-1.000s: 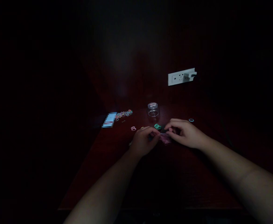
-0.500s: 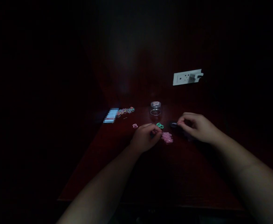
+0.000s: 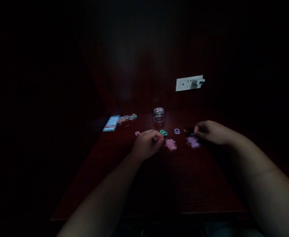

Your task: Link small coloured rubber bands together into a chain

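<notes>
My left hand (image 3: 148,144) rests low over the table with its fingers curled in and the thumb close to them. Anything inside is hidden. By its fingertips are green elastic bands (image 3: 163,132) and a pile of pink elastic bands (image 3: 170,144); pink bands (image 3: 137,133) lie behind it. My right hand (image 3: 210,132) has thumb and fingers pinched together, with a pale bluish band (image 3: 192,134) right at the tips. Whether it is gripped is too dark to tell. Below those tips spreads a pile of purple bands (image 3: 193,142). Purple rings (image 3: 176,131) and an orange band (image 3: 185,130) lie between the hands.
A clear lidded jar (image 3: 158,116) stands at the back of the dark red table (image 3: 124,184). At the far left, mixed coloured bands (image 3: 128,118) lie beside a lit, blurred-out screen (image 3: 111,123). A wall socket (image 3: 189,83) holds a plug.
My right hand has shifted away from the purple rings, uncovering them, the orange band and the purple pile. The view has turned slightly right. My left hand keeps its curled pose near the pink pile.
</notes>
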A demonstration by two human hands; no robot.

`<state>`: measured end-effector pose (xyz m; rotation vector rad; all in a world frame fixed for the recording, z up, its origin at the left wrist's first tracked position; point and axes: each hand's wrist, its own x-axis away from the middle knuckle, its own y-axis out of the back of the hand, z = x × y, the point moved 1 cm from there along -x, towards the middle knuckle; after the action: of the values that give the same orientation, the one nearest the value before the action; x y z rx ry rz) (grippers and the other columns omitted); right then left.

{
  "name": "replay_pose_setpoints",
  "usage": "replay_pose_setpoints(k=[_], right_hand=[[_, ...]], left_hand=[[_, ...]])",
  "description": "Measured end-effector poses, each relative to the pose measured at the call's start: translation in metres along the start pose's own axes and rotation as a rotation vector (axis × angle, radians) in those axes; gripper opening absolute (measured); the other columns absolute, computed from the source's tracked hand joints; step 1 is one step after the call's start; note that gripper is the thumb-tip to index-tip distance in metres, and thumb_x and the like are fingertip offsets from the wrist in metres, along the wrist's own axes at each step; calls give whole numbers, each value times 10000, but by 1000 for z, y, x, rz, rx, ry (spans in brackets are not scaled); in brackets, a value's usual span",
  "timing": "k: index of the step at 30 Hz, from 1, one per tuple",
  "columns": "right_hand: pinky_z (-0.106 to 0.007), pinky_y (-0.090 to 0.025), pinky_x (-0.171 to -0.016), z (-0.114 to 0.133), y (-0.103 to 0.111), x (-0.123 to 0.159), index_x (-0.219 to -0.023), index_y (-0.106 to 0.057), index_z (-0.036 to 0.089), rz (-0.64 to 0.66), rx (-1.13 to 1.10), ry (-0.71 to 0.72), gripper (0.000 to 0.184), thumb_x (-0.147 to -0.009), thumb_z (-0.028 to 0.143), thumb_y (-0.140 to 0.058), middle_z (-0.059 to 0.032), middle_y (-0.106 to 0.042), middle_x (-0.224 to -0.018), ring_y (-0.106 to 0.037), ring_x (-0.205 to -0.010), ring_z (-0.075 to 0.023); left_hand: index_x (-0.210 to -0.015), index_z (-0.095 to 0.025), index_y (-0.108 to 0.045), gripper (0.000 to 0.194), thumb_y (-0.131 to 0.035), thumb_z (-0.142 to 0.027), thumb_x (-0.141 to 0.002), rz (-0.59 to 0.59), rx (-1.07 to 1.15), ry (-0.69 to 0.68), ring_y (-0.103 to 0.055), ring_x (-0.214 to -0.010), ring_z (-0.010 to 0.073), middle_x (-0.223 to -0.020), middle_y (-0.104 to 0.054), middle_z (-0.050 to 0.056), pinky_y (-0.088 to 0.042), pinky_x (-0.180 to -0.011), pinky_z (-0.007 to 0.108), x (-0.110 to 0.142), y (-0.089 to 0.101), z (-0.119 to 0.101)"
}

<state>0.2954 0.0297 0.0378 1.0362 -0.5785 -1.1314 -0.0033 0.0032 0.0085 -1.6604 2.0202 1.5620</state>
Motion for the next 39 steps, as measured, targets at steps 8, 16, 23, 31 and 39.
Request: replay_pose_setpoints(k=[8,16,23,31,39], right_hand=[[-302,-447,-573,4,2,1,-709,-625,205,46,-16,-62,122,-779,303,-608,-23,-671,-656,-602,-579,-174],[-301,-450,-614,4,0,1,-773,-621,197,99,-5,-85,134,-790,320,-571,-34,-678,-719,-601,-639,-183],[-289,-458,-603,6,2,-1,-737,-637,194,46,-24,-121,136,-752,321,-592,-30,-687,-690,-620,-617,-172],[-312,-472,-637,0,0,-3,-709,-689,202,107,-26,-142,70,-692,258,-651,-20,-714,-694,-656,-648,-194],[-290,-469,-635,1,1,-1,-792,-659,184,95,-27,-156,99,-724,222,-596,-34,-702,-742,-641,-665,-182]], left_hand=[[-812,-189,-669,79,-612,-220,-857,2,-4,20,-593,-665,118,-742,-663,7,-458,-629,240,0,1,-2],[-815,-190,-672,63,-626,-213,-852,-9,-14,27,-598,-661,106,-751,-670,-2,-464,-632,234,0,0,-2],[-820,-184,-679,67,-625,-203,-855,-9,13,18,-603,-671,102,-756,-676,0,-475,-635,223,1,0,-1],[-846,-194,-684,58,-631,-216,-853,-52,-8,36,-609,-689,109,-784,-673,5,-490,-634,220,1,0,11],[-1021,-181,-655,184,-528,-167,-888,-382,-214,164,-638,-852,164,-957,-685,52,-527,-767,275,-4,28,46]])
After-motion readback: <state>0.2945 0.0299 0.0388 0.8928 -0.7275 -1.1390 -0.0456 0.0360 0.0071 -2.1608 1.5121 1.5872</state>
